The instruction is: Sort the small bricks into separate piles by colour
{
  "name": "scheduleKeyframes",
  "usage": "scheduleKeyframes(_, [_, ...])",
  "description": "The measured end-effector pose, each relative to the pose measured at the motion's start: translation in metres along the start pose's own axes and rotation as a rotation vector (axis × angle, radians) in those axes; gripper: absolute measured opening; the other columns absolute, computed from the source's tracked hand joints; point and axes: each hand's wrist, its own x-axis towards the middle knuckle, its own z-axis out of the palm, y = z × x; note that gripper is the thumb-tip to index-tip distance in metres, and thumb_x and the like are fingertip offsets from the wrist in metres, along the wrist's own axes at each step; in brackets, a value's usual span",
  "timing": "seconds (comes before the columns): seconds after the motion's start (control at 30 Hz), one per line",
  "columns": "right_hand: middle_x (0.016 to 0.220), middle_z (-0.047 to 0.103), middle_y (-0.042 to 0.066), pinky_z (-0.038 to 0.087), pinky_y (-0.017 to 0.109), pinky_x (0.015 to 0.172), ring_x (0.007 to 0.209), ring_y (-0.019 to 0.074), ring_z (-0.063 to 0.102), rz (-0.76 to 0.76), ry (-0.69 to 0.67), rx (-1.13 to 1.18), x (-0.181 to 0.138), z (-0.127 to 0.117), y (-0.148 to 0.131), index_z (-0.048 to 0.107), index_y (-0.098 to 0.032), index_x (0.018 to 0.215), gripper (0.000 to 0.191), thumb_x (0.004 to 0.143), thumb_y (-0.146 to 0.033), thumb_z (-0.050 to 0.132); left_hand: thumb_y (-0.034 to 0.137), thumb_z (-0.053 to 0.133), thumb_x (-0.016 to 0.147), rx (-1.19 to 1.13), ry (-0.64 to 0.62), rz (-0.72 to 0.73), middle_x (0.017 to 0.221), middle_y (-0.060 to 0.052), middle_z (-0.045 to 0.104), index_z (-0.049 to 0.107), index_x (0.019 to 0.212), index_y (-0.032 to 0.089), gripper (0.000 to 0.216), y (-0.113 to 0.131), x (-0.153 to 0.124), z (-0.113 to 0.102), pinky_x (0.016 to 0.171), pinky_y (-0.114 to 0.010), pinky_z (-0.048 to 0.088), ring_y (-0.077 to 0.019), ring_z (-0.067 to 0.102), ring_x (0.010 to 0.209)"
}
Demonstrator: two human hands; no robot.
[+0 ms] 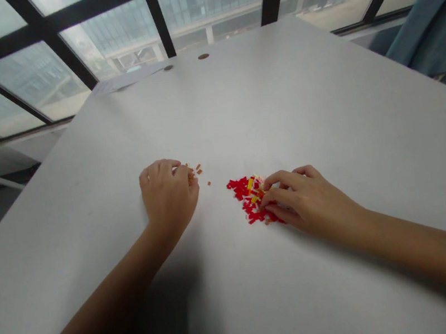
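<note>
My left hand (168, 192) rests on the white table with its fingers curled down around small orange-brown pieces (191, 176). Some of these show beside the thumb, and a few lie loose just to the right; the fingertips are hidden. To the right is a flat heap of small red pieces (240, 188), mixed with yellow pieces (250, 183) and some pale and orange ones. The bent fingers of my right hand (304, 199) reach into the heap's right side, their tips close together. Whatever is between those tips is too small to make out.
The white table (279, 96) extends to large dark-framed windows (214, 4). A flat white sheet (125, 81) lies at its far left edge, near two round dark spots (203, 56). A blue curtain (436, 14) hangs on the right.
</note>
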Motion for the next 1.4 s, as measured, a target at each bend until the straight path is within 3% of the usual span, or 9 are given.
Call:
scheduleKeyframes(0.2, [0.108,0.07,0.009,0.038,0.038,0.083,0.09,0.019,0.065,0.022,-0.023,-0.026,-0.001,0.003,0.0,0.069,-0.02,0.093,0.016,0.095,-0.022,0.053,0.022,0.066,0.083,-0.217,-0.014,0.178,0.106,-0.008,0.07,0.069,0.081,0.02,0.004,0.03,-0.017,-0.01,0.099,-0.05,0.044,-0.0288,0.061,0.108])
scheduleKeyframes(0.37, [0.106,0.069,0.01,0.038,0.039,0.082,0.088,0.0198,0.065,-0.001,0.026,-0.073,0.002,0.003,-0.001,0.069,-0.018,0.09,0.014,0.094,-0.021,0.055,0.02,0.065,0.085,-0.356,0.02,0.244,0.109,-0.007,0.069,0.069,0.081,0.021,0.006,0.045,-0.031,-0.013,0.1,-0.049,0.045,-0.0285,0.059,0.114])
scheduleKeyframes(0.6, [0.106,0.068,0.011,0.038,0.04,0.079,0.079,0.0192,0.064,0.074,0.0,-0.106,0.004,-0.005,-0.003,0.07,-0.02,0.092,0.011,0.089,-0.018,0.059,0.019,0.064,0.085,-0.392,-0.009,0.274,0.109,-0.008,0.069,0.068,0.081,0.02,0.006,0.046,-0.031,-0.011,0.1,-0.052,0.045,-0.0308,0.059,0.115])
scheduleKeyframes(0.97, [0.11,0.069,0.01,0.04,0.041,0.081,0.095,0.0225,0.065,0.067,-0.043,0.025,0.004,0.003,-0.003,0.07,-0.022,0.093,0.009,0.09,-0.022,0.063,0.019,0.065,0.084,-0.398,-0.005,0.285,0.108,-0.009,0.07,0.068,0.08,0.019,0.005,0.046,-0.032,-0.012,0.101,-0.052,0.045,-0.0315,0.059,0.114])
scheduleKeyframes(1.4, [0.108,0.067,0.009,0.041,0.039,0.081,0.083,0.0182,0.064,0.002,0.089,0.053,0.007,-0.003,-0.011,0.068,-0.02,0.096,0.01,0.093,-0.02,0.058,0.022,0.067,0.087,-0.522,0.063,0.36,0.109,-0.006,0.071,0.069,0.088,0.021,0.002,0.055,-0.035,-0.01,0.101,-0.047,0.045,-0.0272,0.061,0.113])
